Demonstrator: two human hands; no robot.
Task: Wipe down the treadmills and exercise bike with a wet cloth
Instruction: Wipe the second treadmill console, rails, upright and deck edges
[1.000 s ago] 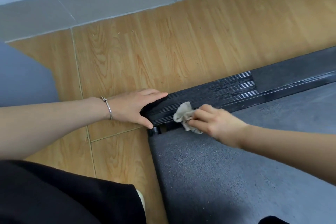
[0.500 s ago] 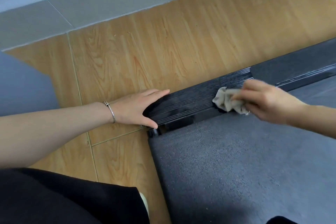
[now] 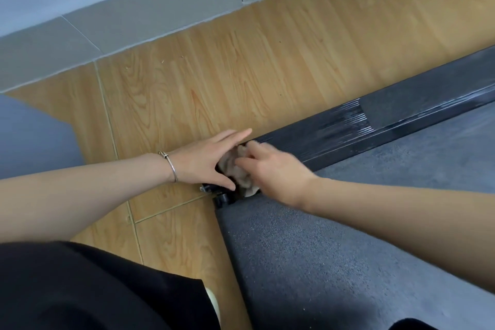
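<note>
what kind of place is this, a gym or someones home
Likely a gym or a home workout room; which one can't be told. A treadmill's grey belt and black ribbed side rail sit on a wood-look floor, and the right hand holds a cloth on the rail's end.

Side rail (image 3: 334, 131): runs along the far edge of the belt (image 3: 348, 236), from its end at centre out to the right.
Floor (image 3: 241, 67): beyond and left of the rail, reaching back to the wall (image 3: 134, 16).
Left hand (image 3: 206, 162): flat on the rail's end.
Cloth (image 3: 241, 174): on the rail's end, between both hands, touching both.
Right hand (image 3: 273, 171): just right of the left hand, gripping the cloth, forearm above the belt.
Bracelet (image 3: 171, 166): on the left wrist.
</note>
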